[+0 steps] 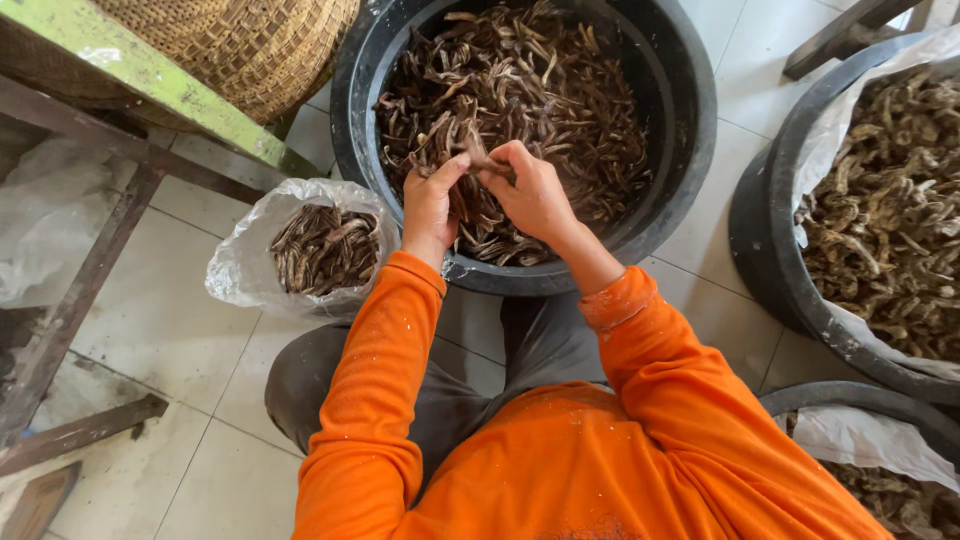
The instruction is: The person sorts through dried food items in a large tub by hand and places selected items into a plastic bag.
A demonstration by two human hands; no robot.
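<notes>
A big black tub (pixel 690 120) in front of me is full of dark brown dried strips (pixel 560 90). Both my hands meet over its near side. My left hand (pixel 430 200) pinches a bunch of the strips from the left. My right hand (pixel 530 195) grips the same bunch (pixel 478 160) from the right, fingers curled around it. Orange sleeves cover both forearms.
A clear plastic bag (pixel 245 265) holding sorted dark strips sits on the tiled floor at my left. To the right stand two black tubs (pixel 760 250) lined with plastic and filled with paler dried pieces. A woven basket (pixel 260 50) and a green-topped bench (pixel 160 85) are at the upper left.
</notes>
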